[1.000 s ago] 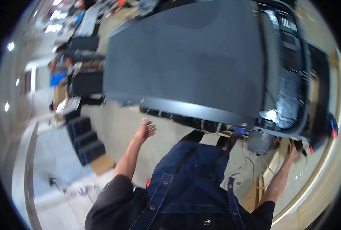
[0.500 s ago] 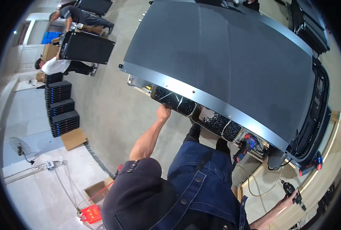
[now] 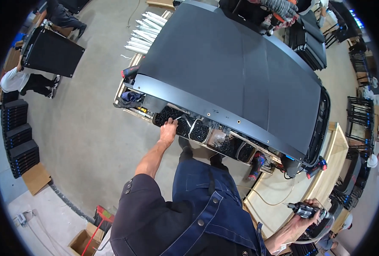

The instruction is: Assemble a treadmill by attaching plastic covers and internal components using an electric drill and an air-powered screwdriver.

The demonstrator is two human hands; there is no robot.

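Note:
My left hand reaches into a bin of small black screws, its fingers bent down among them. What the fingertips hold, if anything, is hidden. My right hand, out to the right, is wrapped round a black power screwdriver whose bit points left. A large treadmill deck with a dark grey belt lies ahead, above the bins. Its silver side rail runs along the near side. Beside the first bin, another bin of black hardware sits under the rail.
Across the deck, a co-worker's gloved hand is beside an orange tool. White tubes lie at the far left end. A red-and-blue cordless drill hangs by the bins. A wooden bench edge stands right; black stacks stand left.
My left hand has moved from the bin's outer edge into the screws. My right hand has come up and inward with the power screwdriver. The view has shifted, showing more on the right.

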